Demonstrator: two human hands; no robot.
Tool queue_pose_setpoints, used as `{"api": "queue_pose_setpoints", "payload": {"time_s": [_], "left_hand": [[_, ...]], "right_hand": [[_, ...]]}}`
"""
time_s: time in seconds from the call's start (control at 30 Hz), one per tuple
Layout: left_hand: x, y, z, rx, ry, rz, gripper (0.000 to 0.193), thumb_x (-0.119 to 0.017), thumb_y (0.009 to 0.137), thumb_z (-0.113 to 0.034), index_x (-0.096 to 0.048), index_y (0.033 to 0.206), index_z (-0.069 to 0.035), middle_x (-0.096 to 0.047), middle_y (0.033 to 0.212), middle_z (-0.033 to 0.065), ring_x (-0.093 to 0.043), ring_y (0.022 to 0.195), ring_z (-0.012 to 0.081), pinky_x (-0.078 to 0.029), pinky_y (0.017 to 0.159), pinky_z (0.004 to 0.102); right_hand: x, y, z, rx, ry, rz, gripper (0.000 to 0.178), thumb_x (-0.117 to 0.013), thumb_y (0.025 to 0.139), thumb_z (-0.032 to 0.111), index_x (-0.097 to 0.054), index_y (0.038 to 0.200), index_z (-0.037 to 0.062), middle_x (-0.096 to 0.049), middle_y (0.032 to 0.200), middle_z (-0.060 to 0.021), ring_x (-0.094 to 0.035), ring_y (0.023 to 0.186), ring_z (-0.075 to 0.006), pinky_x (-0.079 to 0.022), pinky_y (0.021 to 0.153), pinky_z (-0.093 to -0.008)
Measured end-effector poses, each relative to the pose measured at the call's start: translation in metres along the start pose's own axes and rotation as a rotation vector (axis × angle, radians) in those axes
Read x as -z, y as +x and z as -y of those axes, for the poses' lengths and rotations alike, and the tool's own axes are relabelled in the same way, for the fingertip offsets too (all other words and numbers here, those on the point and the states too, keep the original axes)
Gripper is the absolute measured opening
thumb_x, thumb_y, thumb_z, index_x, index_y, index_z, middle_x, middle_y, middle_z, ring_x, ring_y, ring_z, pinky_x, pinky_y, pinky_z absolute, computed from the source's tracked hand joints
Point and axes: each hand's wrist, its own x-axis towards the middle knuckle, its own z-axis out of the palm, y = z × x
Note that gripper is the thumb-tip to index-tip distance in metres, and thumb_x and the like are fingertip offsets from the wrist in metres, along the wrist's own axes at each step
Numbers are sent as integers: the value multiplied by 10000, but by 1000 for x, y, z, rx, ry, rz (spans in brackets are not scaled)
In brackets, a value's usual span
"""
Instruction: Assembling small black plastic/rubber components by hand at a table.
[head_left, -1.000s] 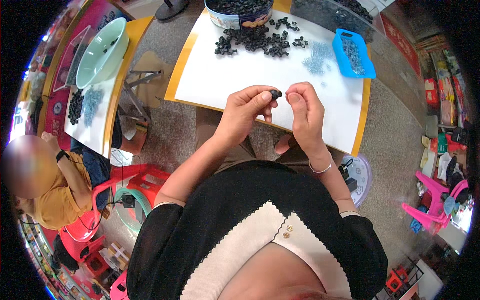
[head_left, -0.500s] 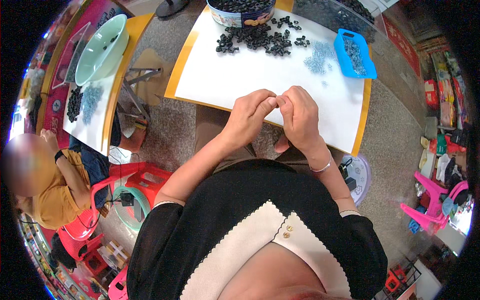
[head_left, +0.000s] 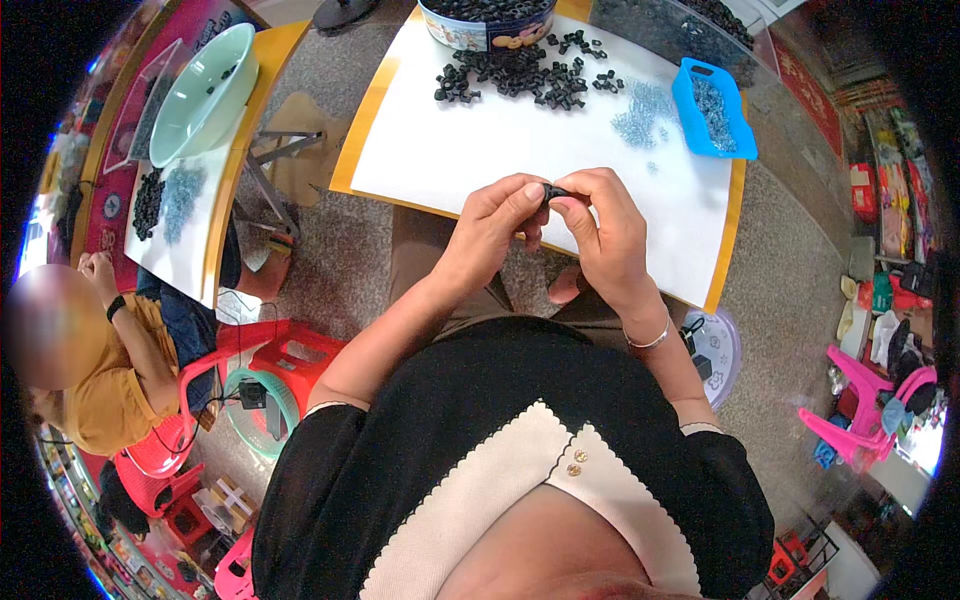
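Note:
Close to the front edge of the white-topped table (head_left: 430,165), a small black plastic part (head_left: 552,191) is pinched between my two hands. The fingertips of my left hand (head_left: 490,222) are closed on its left side. My right hand (head_left: 607,228) grips the other side with thumb and forefinger. Fingers cover most of the part. Farther back lies a heap of similar black parts (head_left: 515,75). To its right are scattered small clear bluish pieces (head_left: 643,115), and beside them stands a blue plastic tray (head_left: 745,143) holding more of these.
A round tin (head_left: 470,38) full of black parts and a clear bin (head_left: 665,38) stand at the back. At left, a person (head_left: 125,370) sits by another table with a pale green basin (head_left: 185,135). A red chair (head_left: 305,350) and pink stool (head_left: 850,430) stand on the floor.
My right hand has turned and its fingers have opened out somewhat, so the black part now shows between my fingertips. The view has shifted slightly.

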Motion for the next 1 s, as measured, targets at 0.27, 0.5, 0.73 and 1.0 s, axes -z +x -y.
{"api": "queue_pose_setpoints", "payload": {"time_s": [0.27, 0.5, 0.73, 1.0], "left_hand": [[2, -1, 3, -134, 55, -21, 254, -517, 938, -197, -597, 1056, 13, -593, 837, 38, -536, 693, 84, -474, 611, 232], [4, 1, 3, -276, 339, -29, 186, -528, 919, -100, -598, 1040, 23, -569, 800, 36, -545, 671, 85, -479, 594, 228], [2, -2, -9, -398, 705, -10, 149, -530, 905, -61, -604, 1018, 1, -548, 769, 56, -555, 649, 101, -466, 578, 239], [9, -1, -14, -24, 311, 93, 257, -547, 921, -199, -616, 1024, 25, -590, 787, 22, -547, 650, 84, -469, 609, 239]], "right_hand": [[7, 0, 6, -60, 13, -47, 93, -645, 788, 46, -615, 870, 13, -607, 789, -95, -593, 719, -228, -477, 618, -303], [11, 1, 2, 103, -171, 33, 130, -667, 752, 57, -604, 859, 18, -601, 791, -97, -581, 716, -256, -473, 618, -347], [13, 3, 2, 281, -361, 90, 172, -682, 725, 76, -569, 847, 30, -562, 769, -89, -547, 694, -260, -452, 613, -355], [16, 10, -2, 327, -318, 189, 183, -681, 713, 117, -515, 758, 55, -510, 723, -77, -523, 671, -247, -437, 601, -346]]}}
